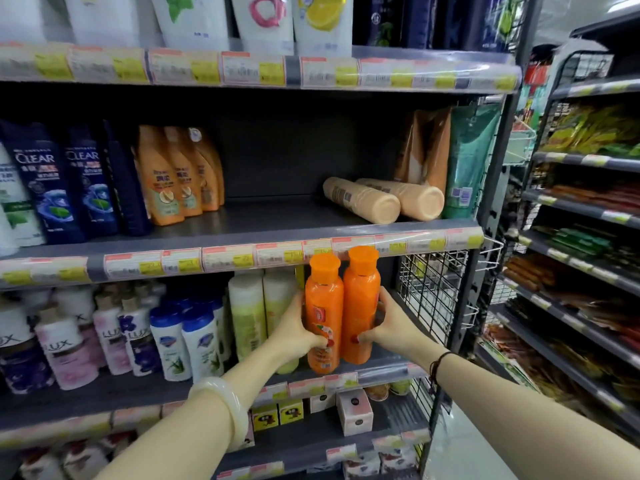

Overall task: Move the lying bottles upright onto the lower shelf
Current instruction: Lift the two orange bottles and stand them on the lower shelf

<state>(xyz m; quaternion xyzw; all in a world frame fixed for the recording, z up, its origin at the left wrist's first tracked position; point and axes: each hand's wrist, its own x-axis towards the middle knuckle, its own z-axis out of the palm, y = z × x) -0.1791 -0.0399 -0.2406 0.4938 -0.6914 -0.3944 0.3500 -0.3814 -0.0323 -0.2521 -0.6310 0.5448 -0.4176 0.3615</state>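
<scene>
Left hand [298, 327], bangle on the wrist, has its fingers wrapped round the left orange bottle [323, 306]. Right hand [393, 327] clamps the right orange bottle [360, 299]. Both bottles stand upright, touching, at the lower shelf's [104, 393] front edge; whether they're set down, can't tell. Above, the left beige bottle [362, 200] and right beige bottle [412, 199] lie flat, so I'd say half remains.

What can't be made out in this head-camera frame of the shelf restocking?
Head view only:
- Fingers of the left hand and right hand: mostly hidden behind the orange bottles.
- Labels on the lying beige bottles: too small and blurred to read.
- Price tags: blurred, unreadable.
- Top-shelf pouches: cut off by the upper edge.
</scene>
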